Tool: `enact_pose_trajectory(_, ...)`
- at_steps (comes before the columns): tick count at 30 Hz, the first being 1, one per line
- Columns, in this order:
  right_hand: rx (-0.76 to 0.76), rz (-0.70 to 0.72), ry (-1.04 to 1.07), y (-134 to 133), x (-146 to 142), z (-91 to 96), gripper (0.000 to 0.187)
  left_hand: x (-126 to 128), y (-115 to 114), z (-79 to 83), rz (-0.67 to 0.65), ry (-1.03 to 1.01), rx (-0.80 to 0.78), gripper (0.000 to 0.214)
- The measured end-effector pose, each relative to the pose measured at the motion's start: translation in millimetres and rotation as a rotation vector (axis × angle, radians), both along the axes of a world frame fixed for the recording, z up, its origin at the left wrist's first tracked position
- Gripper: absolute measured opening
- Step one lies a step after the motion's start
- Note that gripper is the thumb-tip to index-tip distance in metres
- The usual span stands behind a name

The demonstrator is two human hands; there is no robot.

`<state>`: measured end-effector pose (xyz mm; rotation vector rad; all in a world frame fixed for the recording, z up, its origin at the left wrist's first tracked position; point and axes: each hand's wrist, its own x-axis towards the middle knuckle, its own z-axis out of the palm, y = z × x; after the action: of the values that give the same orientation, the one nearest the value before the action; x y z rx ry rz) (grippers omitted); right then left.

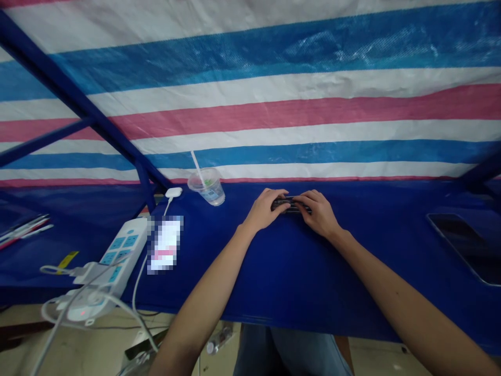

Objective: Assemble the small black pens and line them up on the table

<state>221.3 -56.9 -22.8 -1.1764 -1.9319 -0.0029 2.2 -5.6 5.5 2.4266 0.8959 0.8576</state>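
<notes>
Both of my hands meet over a small bundle of dark pens [293,204] lying crosswise on the blue tabletop [274,271]. Around the bundle's left end curl the fingers of my left hand [266,210], thumb on the near side. My right hand [318,211] grips the right end, its fingers bent over the top. Between the hands only a short middle part of the pens shows, with light glints on it; the ends are covered by my fingers.
A plastic cup [211,189] with a straw stands left of my hands. Further left are a lit phone [166,244], a white charger [174,192] and a power strip [117,250] with trailing cables. Another phone [467,245] lies at right. Striped sheeting [274,115] hangs behind.
</notes>
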Motion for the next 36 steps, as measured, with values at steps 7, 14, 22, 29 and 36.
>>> enact_pose_trajectory(7,0.001,0.005,0.004,0.3,0.3,-1.2,0.023,-0.4,2.7,-1.9,0.005,-0.021,0.04,0.025)
enact_pose_trajectory(14,0.017,-0.128,0.004,0.4,1.8,-0.6,0.022,-0.1,2.6,-1.5,0.04,-0.069,0.078,0.026)
enact_pose_trajectory(22,0.024,-0.323,0.108,3.3,8.1,-4.0,0.018,-0.2,6.9,-5.4,0.155,-0.133,0.109,0.016)
enact_pose_trajectory(29,0.038,-0.284,0.065,3.0,7.7,-3.5,0.018,-0.6,7.3,-6.4,0.14,-0.131,0.111,0.015)
enact_pose_trajectory(36,0.036,-0.04,-0.012,2.6,1.9,-3.7,0.016,0.7,5.2,-5.3,0.035,-0.021,0.083,0.018)
